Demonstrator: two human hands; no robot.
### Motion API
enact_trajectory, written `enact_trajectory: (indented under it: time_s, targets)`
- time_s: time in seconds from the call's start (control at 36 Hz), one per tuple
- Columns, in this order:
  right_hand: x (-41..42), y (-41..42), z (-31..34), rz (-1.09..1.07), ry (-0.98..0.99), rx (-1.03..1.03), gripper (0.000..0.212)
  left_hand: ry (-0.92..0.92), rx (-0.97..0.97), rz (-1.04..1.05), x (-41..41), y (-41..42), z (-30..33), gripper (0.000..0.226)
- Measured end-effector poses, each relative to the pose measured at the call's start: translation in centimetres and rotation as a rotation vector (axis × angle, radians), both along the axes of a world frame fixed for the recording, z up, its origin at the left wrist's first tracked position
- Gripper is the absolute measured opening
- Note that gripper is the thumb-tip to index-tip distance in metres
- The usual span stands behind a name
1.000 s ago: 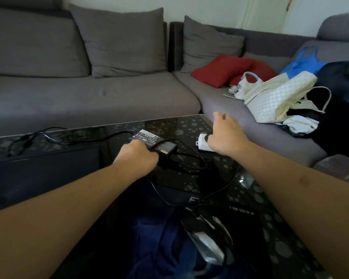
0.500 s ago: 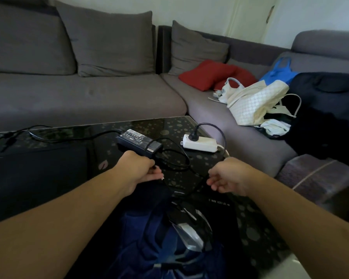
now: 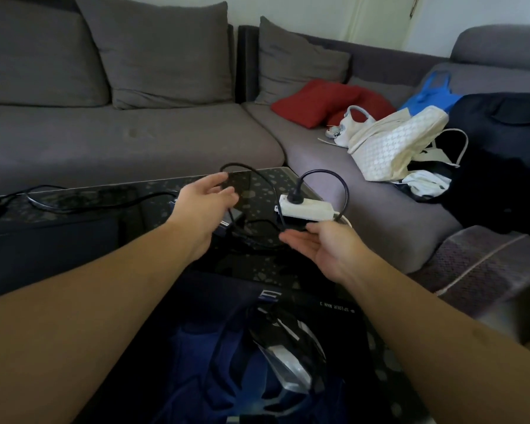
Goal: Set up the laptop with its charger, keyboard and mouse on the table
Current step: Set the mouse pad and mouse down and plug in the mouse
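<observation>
The charger brick [image 3: 231,220] lies on the tabletop [image 3: 74,206] near its far right corner, mostly hidden behind the left hand [image 3: 204,206]. Its mains plug [image 3: 297,195] is seated in the white power strip [image 3: 306,208] right at that corner, so the power end looks done. The slack cable [image 3: 251,175] arcs up from the brick area between the hands, probably lifted to untangle it and find the laptop end.

The left hand reaches forward over the brick with fingers spread and relaxed, palm turned inward, the cable loop passing just beside the fingertips; it grips nothing that I can see. The right hand [image 3: 322,244] is turned palm-up just in front of the strip, fingers straight and loose, with cable running across or just above the fingers rather than pinched. Both forearms stretch out level from the near edge.

The mouse [image 3: 283,359] sits at the near edge, on a dark mat with blue print. No laptop or keyboard can be made out; a second cable [image 3: 43,203] trails along the far left edge.
</observation>
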State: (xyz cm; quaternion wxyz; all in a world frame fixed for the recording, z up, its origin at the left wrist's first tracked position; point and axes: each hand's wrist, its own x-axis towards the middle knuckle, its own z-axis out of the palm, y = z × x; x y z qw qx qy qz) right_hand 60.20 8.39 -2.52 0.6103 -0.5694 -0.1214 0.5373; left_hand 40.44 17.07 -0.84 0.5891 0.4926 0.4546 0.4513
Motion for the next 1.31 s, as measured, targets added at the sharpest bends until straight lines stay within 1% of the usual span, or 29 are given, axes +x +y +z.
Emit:
enact_trajectory:
  time_s: [0.06, 0.11, 0.17, 0.22, 0.28, 0.39, 0.5, 0.56, 0.58, 0.64, 0.67, 0.69, 0.75, 0.78, 0.81, 0.83, 0.86, 0.89, 0.94, 1.0, 1.03, 1.06, 1.08, 1.11, 1.14, 1.17, 1.22, 1.25, 1.31]
  targets:
    - [-0.8, 1.0, -0.1, -0.023, 0.049, 0.045, 0.041, 0.065, 0.024, -0.010, -0.8, -0.3, -0.4, 0.063]
    - [-1.8, 1.6, -0.1, 0.029, -0.020, 0.032, 0.047, 0.106, 0.052, -0.031, -1.5, -1.0, -1.0, 0.069]
    - [-2.5, 1.5, 0.2, 0.126, -0.171, -0.052, 0.042, 0.191, 0.104, -0.065, -2.2, -1.6, -1.6, 0.068]
    - [-2.7, 0.9, 0.7, 0.222, -0.411, -0.196, 0.037, 0.383, 0.199, -0.041, -3.1, -1.8, -2.3, 0.059]
    - [-2.3, 0.1, 1.0, 0.272, -0.596, -0.249, 0.032, 0.566, 0.304, -0.017, -3.9, -2.1, -2.6, 0.046]
    - [-0.8, -2.5, 1.7, 0.181, -0.748, -0.214, 0.023, 0.725, 0.396, -0.114, -4.6, -3.4, -2.9, 0.034]
    - [-0.6, -6.8, 2.1, 0.376, -1.024, -0.362, 0.024, 0.858, 0.402, -0.176, -5.2, -5.7, -2.3, 0.021]
    - [-1.1, -8.9, 1.9, 0.403, -1.212, -0.338, 0.029, 0.917, 0.406, -0.229, -5.8, -6.9, -2.0, 0.020]
    - [-1.7, -9.8, 1.8, 0.416, -1.261, -0.317, 0.029, 0.956, 0.411, -0.264, -6.1, -7.5, -1.8, 0.021]
    - [-3.2, -11.6, 2.1, 0.471, -1.328, -0.299, 0.016, 1.048, 0.416, -0.357, -7.1, -8.7, -1.5, 0.024]
    - [-4.2, -12.3, 2.4, 0.507, -1.328, -0.300, 0.013, 1.093, 0.424, -0.416, -7.6, -9.4, -1.4, 0.029]
    - [-5.1, -12.8, 2.5, 0.551, -1.295, -0.323, 0.033, 1.133, 0.438, -0.476, -8.0, -10.1, -1.3, 0.035]
    - [-7.0, -13.4, 2.6, 0.666, -1.191, -0.401, 0.080, 1.175, 0.458, -0.563, -8.6, -11.6, -1.4, 0.044]
    - [-7.9, -13.6, 2.6, 0.738, -1.227, -0.443, 0.097, 1.176, 0.454, -0.581, -8.9, -12.3, -1.5, 0.045]
    - [-8.6, -13.6, 2.3, 0.803, -1.313, -0.480, 0.103, 1.164, 0.452, -0.589, -9.0, -12.8, -1.7, 0.045]
    - [-9.3, -13.6, 2.1, 0.838, -1.409, -0.502, 0.098, 1.147, 0.455, -0.588, -9.1, -13.4, -1.7, 0.044]
    - [-9.9, -13.7, 2.1, 0.842, -1.453, -0.514, 0.089, 1.130, 0.453, -0.582, -9.2, -13.9, -1.7, 0.042]
    - [-10.4, -13.6, 2.3, 0.825, -1.432, -0.514, 0.078, 1.110, 0.443, -0.571, -9.4, -14.4, -1.6, 0.039]
    - [-11.2, -13.6, 3.0, 0.777, -1.261, -0.495, 0.060, 1.059, 0.382, -0.545, -9.8, -15.2, -1.2, 0.033]
    - [-11.7, -13.6, 3.7, 0.695, -1.088, -0.438, 0.048, 0.974, 0.263, -0.507, -10.3, -15.7, -0.8, 0.025]
    - [-12.0, -13.5, 4.1, 0.641, -0.996, -0.397, 0.050, 0.903, 0.189, -0.483, -10.5, -15.8, -0.5, 0.024]
    - [-12.4, -13.5, 4.5, 0.600, -0.915, -0.344, 0.058, 0.791, 0.101, -0.455, -10.7, -16.1, -0.1, 0.029]
    - [-13.0, -13.4, 4.8, 0.567, -0.861, -0.281, 0.071, 0.632, -0.014, -0.426, -11.0, -16.3, 0.5, 0.039]
    - [-13.5, -13.3, 5.1, 0.550, -0.829, -0.218, 0.081, 0.459, -0.140, -0.417, -11.4, -16.7, 1.2, 0.046]
    - [-14.3, -13.3, 5.6, 0.551, -0.814, -0.145, 0.080, 0.306, -0.242, -0.438, -11.9, -17.0, 2.0, 0.051]
    - [-15.2, -13.3, 6.1, 0.556, -0.818, -0.078, 0.067, 0.221, -0.291, -0.472, -12.5, -17.2, 2.8, 0.055]
    - [-17.2, -13.3, 7.0, 0.581, -0.824, 0.042, 0.039, 0.141, -0.296, -0.501, -13.7, -17.5, 4.1, 0.054]
    - [-18.2, -13.4, 7.4, 0.606, -0.834, 0.091, 0.034, 0.109, -0.282, -0.478, -14.3, -17.6, 4.6, 0.050]
    - [-19.7, -13.3, 7.6, 0.629, -0.824, 0.166, 0.034, 0.053, -0.260, -0.408, -15.6, -17.5, 5.6, 0.041]
